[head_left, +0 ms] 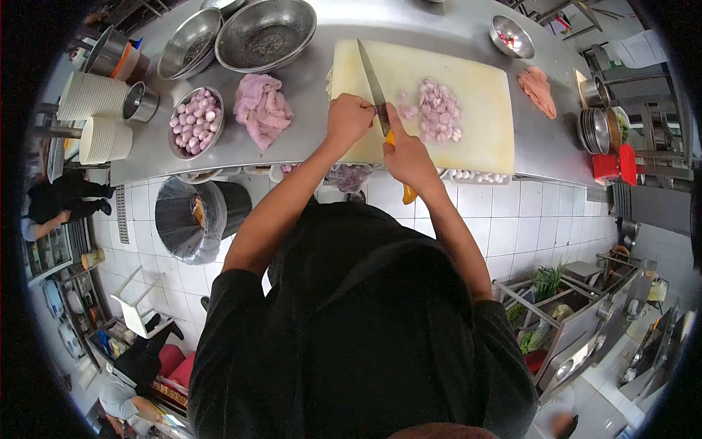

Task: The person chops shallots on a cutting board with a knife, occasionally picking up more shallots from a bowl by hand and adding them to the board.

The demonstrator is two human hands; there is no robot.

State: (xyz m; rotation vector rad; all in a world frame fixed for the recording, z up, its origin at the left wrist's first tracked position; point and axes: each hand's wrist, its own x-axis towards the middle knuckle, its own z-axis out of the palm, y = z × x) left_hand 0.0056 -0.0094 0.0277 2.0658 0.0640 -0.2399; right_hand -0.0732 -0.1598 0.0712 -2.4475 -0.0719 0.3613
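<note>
My right hand (408, 155) grips a kitchen knife (371, 69) by its yellow handle, with the index finger laid along the blade. The blade points away from me over a white cutting board (482, 80). Left of the blade, my left hand (350, 117) is closed, its fingertips close to the steel; whatever they hold is hidden. To the right of the knife lies a pile of cut shallots (440, 110), with a few pieces nearer the blade. Peeled shallots (195, 123) fill a steel bowl on the left.
A crumpled pink cloth (263, 110) lies left of the board. Large steel bowls (265, 33) stand at the back left, and a small bowl (511, 36) at the back right. An orange cloth (537, 91) lies right. Below the table edge is a lined bin (186, 219).
</note>
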